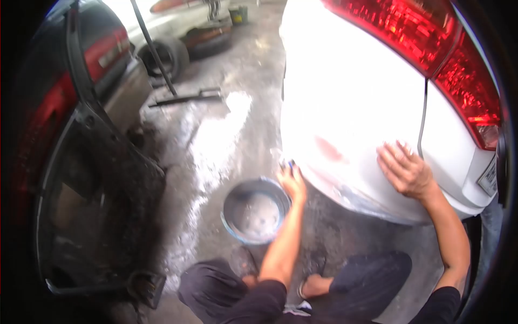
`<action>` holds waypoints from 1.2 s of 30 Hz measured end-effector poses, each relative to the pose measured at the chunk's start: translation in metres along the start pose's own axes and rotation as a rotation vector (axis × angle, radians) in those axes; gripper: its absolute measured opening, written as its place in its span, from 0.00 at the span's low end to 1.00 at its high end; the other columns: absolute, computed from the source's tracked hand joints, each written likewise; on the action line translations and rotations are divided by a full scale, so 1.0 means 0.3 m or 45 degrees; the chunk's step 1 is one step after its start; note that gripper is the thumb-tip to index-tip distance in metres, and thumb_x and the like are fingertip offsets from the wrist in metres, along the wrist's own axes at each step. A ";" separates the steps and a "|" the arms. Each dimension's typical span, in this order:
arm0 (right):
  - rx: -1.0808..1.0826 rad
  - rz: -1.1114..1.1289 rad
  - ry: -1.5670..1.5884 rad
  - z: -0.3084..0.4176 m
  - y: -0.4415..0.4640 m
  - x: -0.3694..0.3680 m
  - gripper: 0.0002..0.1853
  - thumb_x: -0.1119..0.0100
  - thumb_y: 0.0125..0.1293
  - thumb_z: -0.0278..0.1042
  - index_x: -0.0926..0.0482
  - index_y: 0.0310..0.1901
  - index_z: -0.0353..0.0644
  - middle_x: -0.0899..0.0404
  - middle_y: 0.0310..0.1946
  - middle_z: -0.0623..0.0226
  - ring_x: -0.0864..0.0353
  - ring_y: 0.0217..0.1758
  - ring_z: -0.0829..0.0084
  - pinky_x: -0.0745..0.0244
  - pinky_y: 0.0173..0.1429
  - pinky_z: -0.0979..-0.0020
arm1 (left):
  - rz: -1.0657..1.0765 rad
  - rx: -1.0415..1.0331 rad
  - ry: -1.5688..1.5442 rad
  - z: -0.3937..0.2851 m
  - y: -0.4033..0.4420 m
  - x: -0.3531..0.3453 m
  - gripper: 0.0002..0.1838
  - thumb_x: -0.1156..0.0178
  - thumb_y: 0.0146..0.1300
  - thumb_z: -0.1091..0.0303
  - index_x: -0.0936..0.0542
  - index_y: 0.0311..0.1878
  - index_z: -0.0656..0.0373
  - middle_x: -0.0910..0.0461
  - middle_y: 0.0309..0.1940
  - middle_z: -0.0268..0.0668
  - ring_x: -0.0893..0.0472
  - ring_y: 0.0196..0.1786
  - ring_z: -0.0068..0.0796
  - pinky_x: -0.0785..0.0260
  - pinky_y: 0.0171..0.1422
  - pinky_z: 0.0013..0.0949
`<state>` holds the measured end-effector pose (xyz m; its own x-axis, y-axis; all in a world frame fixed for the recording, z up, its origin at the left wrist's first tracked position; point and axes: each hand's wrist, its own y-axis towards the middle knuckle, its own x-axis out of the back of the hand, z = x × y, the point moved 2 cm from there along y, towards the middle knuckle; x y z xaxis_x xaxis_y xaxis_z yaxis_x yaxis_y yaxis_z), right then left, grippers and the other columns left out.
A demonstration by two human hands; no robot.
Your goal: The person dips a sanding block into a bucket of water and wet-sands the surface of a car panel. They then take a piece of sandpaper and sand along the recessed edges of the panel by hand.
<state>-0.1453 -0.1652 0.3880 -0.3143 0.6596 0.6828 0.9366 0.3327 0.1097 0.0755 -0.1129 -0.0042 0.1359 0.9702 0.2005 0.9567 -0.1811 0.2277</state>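
Observation:
The white rear bumper (350, 108) of a car fills the right side, with a brownish-pink patch (329, 149) on its lower corner. My right hand (403, 170) lies flat on the bumper, fingers stretched and together, to the right of that patch. Low at the bumper's left edge is my left hand (293, 182), its fingers bent around something small that shows a bit of blue; I cannot make out what it is. Just left of and below that hand stands a dark round basin (231, 209) holding cloudy greyish water (261, 216).
A red tail light (399, 32) sits above the bumper. On the left is a dark car part (97, 216) in front of a dark and red vehicle. Behind are a long-handled squeegee or broom (186, 99) and tires (164, 58). The concrete floor (253, 124) has white wet-looking streaks.

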 end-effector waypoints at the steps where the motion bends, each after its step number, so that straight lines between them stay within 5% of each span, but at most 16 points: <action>1: -0.023 -0.043 -0.044 -0.015 0.005 0.008 0.14 0.40 0.66 0.29 0.12 0.50 0.35 0.15 0.61 0.56 0.17 0.67 0.58 0.22 0.74 0.51 | -0.024 0.083 -0.066 -0.061 -0.082 0.008 0.21 0.29 0.69 0.62 0.14 0.60 0.65 0.23 0.58 0.54 0.22 0.61 0.55 0.32 0.71 0.46; 6: -0.012 -0.158 -0.055 -0.014 0.018 0.012 0.10 0.39 0.65 0.29 0.11 0.42 0.36 0.13 0.57 0.57 0.15 0.64 0.60 0.22 0.74 0.52 | -0.030 0.055 -0.183 -0.059 -0.151 0.008 0.24 0.25 0.64 0.61 0.12 0.62 0.59 0.24 0.58 0.54 0.23 0.62 0.53 0.33 0.72 0.45; 11: -0.036 -0.132 -0.041 -0.012 -0.002 -0.007 0.11 0.39 0.65 0.29 0.11 0.44 0.35 0.13 0.58 0.56 0.16 0.66 0.59 0.24 0.76 0.51 | 0.028 0.271 -0.174 0.077 0.170 -0.062 0.29 0.27 0.65 0.56 0.15 0.63 0.67 0.24 0.56 0.57 0.21 0.60 0.56 0.30 0.68 0.49; 12: -0.027 -0.110 -0.024 -0.010 -0.005 -0.020 0.12 0.39 0.65 0.29 0.11 0.45 0.35 0.14 0.58 0.56 0.17 0.67 0.58 0.25 0.77 0.50 | -0.006 0.238 -0.103 0.015 0.140 -0.038 0.28 0.26 0.65 0.61 0.16 0.62 0.71 0.23 0.51 0.53 0.21 0.60 0.49 0.31 0.70 0.43; 17: -0.085 0.028 -0.031 0.015 -0.012 -0.043 0.15 0.42 0.71 0.28 0.12 0.54 0.36 0.16 0.65 0.60 0.21 0.74 0.58 0.29 0.82 0.51 | -0.018 0.127 -0.261 -0.042 -0.273 0.004 0.27 0.27 0.66 0.60 0.19 0.62 0.69 0.26 0.56 0.52 0.23 0.59 0.47 0.30 0.68 0.43; 19: -0.093 0.064 -0.076 0.000 -0.011 -0.036 0.15 0.42 0.71 0.28 0.12 0.55 0.38 0.15 0.65 0.62 0.21 0.73 0.60 0.29 0.82 0.52 | -0.081 0.030 -0.317 0.022 -0.166 -0.033 0.24 0.28 0.66 0.62 0.18 0.59 0.69 0.26 0.55 0.51 0.23 0.58 0.47 0.31 0.69 0.44; 22: -0.115 0.100 -0.111 0.036 -0.001 -0.067 0.15 0.40 0.72 0.29 0.11 0.56 0.42 0.14 0.64 0.65 0.20 0.73 0.62 0.29 0.83 0.54 | 0.059 0.221 -0.259 0.060 0.150 0.000 0.23 0.27 0.65 0.64 0.18 0.58 0.69 0.27 0.54 0.49 0.24 0.60 0.48 0.32 0.69 0.46; 29: -0.105 0.127 -0.148 0.030 0.014 -0.051 0.16 0.37 0.70 0.27 0.10 0.56 0.47 0.14 0.64 0.71 0.20 0.73 0.65 0.29 0.83 0.55 | 0.014 -0.076 -0.170 -0.024 -0.189 0.008 0.22 0.25 0.63 0.65 0.15 0.57 0.66 0.30 0.55 0.50 0.26 0.60 0.50 0.33 0.70 0.45; 32: -0.114 0.165 -0.142 0.037 0.003 -0.058 0.17 0.36 0.69 0.27 0.10 0.57 0.48 0.14 0.64 0.71 0.20 0.72 0.65 0.30 0.84 0.55 | 0.038 0.132 -0.323 0.005 0.076 0.009 0.21 0.25 0.63 0.66 0.15 0.55 0.66 0.29 0.54 0.50 0.24 0.57 0.48 0.31 0.68 0.45; 36: -0.122 0.161 -0.153 0.029 0.006 -0.049 0.18 0.35 0.68 0.28 0.11 0.59 0.50 0.14 0.65 0.72 0.20 0.72 0.65 0.30 0.84 0.55 | -0.004 0.231 -0.299 -0.041 0.041 0.022 0.20 0.26 0.64 0.67 0.16 0.56 0.68 0.28 0.54 0.49 0.23 0.56 0.46 0.30 0.67 0.44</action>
<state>-0.1402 -0.1685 0.3719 -0.2044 0.7697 0.6047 0.9784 0.1807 0.1007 0.0848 -0.1107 0.0117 0.1687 0.9852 -0.0309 0.9847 -0.1671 0.0495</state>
